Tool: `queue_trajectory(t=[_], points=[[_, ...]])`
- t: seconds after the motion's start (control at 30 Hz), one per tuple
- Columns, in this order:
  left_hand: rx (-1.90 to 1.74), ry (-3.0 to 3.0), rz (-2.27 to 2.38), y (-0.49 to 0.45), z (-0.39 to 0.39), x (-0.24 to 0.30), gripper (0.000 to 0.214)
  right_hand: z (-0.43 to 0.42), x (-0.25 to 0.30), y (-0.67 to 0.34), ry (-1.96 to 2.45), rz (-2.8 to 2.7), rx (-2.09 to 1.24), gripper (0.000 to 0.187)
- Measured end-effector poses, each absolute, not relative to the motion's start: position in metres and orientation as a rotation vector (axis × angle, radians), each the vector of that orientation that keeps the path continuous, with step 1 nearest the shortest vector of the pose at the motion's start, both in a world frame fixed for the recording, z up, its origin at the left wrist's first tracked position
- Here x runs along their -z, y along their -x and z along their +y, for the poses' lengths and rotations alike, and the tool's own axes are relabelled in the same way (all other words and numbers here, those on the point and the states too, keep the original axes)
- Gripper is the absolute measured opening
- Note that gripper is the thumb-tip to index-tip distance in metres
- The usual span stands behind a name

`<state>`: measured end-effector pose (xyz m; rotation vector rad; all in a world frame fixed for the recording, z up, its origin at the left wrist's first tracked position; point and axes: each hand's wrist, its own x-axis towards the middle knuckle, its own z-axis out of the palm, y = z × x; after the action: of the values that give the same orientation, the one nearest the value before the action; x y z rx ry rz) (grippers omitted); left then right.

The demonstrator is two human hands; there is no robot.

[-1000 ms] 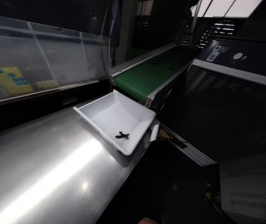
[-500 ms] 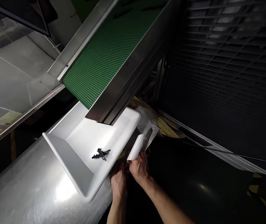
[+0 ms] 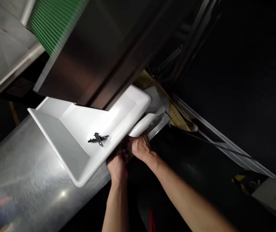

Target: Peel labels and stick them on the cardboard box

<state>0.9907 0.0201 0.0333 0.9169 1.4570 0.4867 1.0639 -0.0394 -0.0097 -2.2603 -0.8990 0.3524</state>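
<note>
Both hands at the near edge of the white tray (image 3: 80,124) on the steel tabletop (image 3: 26,180): your left hand (image 3: 117,166) curls beneath — grip hidden; your right hand (image 3: 140,147) clasps the white flap (image 3: 141,124). Keep the tray level — the black part (image 3: 98,139) lies loose.

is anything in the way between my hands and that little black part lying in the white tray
Yes. The white tray's near wall stands between them. The left hand and right hand are below and outside that rim, at the tray's underside beside a white flap, while the black part lies inside on the floor. From above, nothing visible covers the part.
</note>
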Motion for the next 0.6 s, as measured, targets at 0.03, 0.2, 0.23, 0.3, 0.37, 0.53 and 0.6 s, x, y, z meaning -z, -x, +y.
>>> queue_trajectory(t=[0.03,0.2,0.23,0.3,0.37,0.53,0.6], points=[[-0.509,-0.963,1.484,-0.984,0.023,-0.035,0.018,-0.041,0.011,-1.064,2.246,-0.927,-0.377,0.02],[-0.509,-1.045,1.55,-0.967,0.028,-0.034,0.024,-0.046,0.016,-1.061,2.153,-0.999,-0.276,0.024],[-0.493,-1.033,1.548,-0.967,0.027,-0.034,0.025,-0.047,0.016,-1.059,2.131,-1.008,-0.238,0.024],[-0.465,-0.978,1.537,-0.97,0.023,-0.032,0.026,-0.049,0.017,-1.056,2.105,-1.01,-0.171,0.023],[-0.419,-0.88,1.504,-0.976,0.021,-0.033,0.024,-0.051,0.02,-1.052,2.083,-0.983,-0.097,0.02],[-0.355,-0.688,1.409,-0.987,0.022,-0.037,0.018,-0.051,0.029,-1.044,2.012,-0.949,-0.044,0.013],[-0.362,-0.687,1.414,-0.988,0.023,-0.035,0.016,-0.048,0.031,-1.041,2.0,-0.94,-0.06,0.013]])
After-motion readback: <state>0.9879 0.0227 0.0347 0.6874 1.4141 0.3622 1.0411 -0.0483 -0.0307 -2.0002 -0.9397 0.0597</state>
